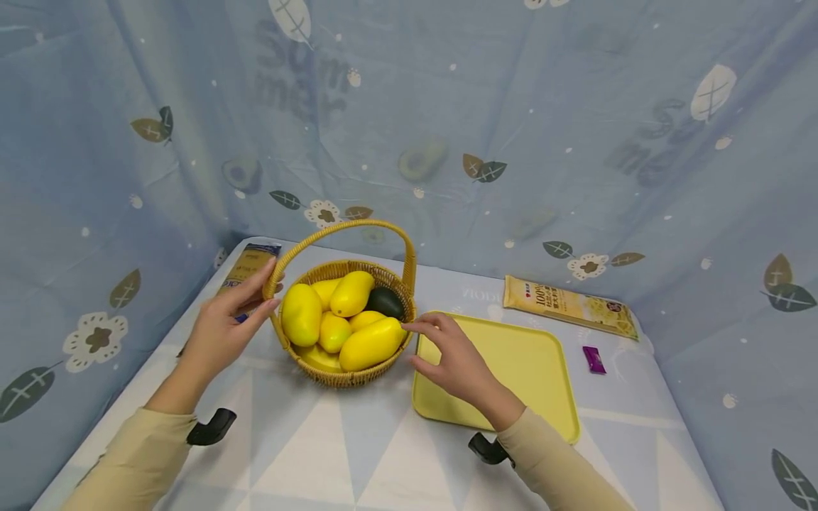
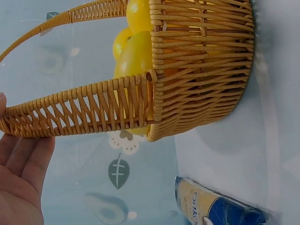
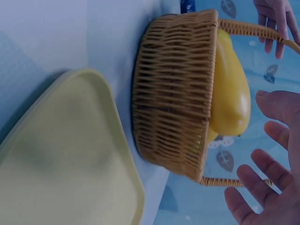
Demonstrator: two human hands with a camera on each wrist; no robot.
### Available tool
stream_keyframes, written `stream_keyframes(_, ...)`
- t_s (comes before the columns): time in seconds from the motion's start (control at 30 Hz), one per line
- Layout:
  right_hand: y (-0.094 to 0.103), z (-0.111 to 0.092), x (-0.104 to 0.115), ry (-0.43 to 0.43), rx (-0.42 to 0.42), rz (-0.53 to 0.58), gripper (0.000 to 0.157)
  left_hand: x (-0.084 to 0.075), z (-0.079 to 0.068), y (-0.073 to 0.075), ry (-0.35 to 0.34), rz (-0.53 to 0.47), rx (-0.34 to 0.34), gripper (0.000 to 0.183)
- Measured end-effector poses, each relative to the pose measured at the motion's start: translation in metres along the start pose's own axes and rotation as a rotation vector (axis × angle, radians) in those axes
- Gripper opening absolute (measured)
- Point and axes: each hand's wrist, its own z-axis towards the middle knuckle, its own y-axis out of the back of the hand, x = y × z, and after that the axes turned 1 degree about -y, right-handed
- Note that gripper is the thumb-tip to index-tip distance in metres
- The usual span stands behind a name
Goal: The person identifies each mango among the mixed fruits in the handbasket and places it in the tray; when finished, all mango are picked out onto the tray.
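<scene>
In the head view a wicker basket [image 1: 345, 377] with a tall arched handle stands on the table, filled with several yellow mangoes [image 1: 373, 344] and a dark green oval fruit [image 1: 385, 303]. My left hand [image 1: 224, 323] holds the left side of the handle [image 2: 75, 110], thumb on the near side and fingers behind it. On the basket's right, my right hand [image 1: 455, 358] has spread, loosely bent fingers, with nothing in its grasp. Its index fingertip is right at the end of the front mango. The right wrist view shows this mango [image 3: 232, 89] rising above the rim.
A yellow tray [image 1: 511, 369] lies under and beyond my right hand. Behind it is a long yellow food packet [image 1: 569, 306], with a small purple wrapped sweet [image 1: 593, 360] nearby. Another packet [image 1: 252, 262] lies behind my left hand. Patterned blue curtains [image 1: 409, 128] enclose the table.
</scene>
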Motion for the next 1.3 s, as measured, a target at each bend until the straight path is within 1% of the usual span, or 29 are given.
stream_keyframes(0.17,-0.011,0.011,0.005,0.053,0.015,-0.009,0.048,0.001,0.001,-0.001,-0.03,-0.042,-0.004,0.081)
stream_keyframes(0.37,-0.022,0.026,0.009,0.105,0.076,0.016,0.049,0.001,0.001,-0.002,-0.012,-0.102,-0.015,0.079)
stream_keyframes(0.47,-0.026,0.032,0.009,0.128,0.115,0.019,0.051,0.0,0.001,-0.003,-0.008,-0.117,-0.023,0.077)
stream_keyframes(0.57,-0.03,0.037,0.008,0.123,0.157,0.013,0.054,0.0,0.001,-0.004,-0.006,-0.12,-0.031,0.077)
stream_keyframes(0.67,-0.032,0.041,0.007,0.106,0.202,0.034,0.056,0.0,0.001,-0.005,0.003,-0.116,-0.035,0.077)
stream_keyframes(0.77,-0.033,0.043,0.007,0.084,0.247,0.065,0.055,0.0,0.001,-0.005,0.013,-0.111,-0.036,0.077)
stream_keyframes(0.83,-0.032,0.044,0.008,0.085,0.258,0.074,0.053,-0.001,0.001,-0.005,0.021,-0.109,-0.036,0.076)
stream_keyframes(1.1,-0.022,0.046,0.01,0.14,0.205,0.033,0.046,0.0,0.0,-0.006,0.024,-0.101,-0.039,0.077)
stream_keyframes(1.2,-0.019,0.046,0.01,0.13,0.218,0.035,0.047,0.0,0.0,-0.006,0.02,-0.097,-0.041,0.078)
stream_keyframes(1.3,-0.018,0.046,0.01,0.104,0.254,0.005,0.051,0.0,0.001,-0.006,0.017,-0.102,-0.041,0.078)
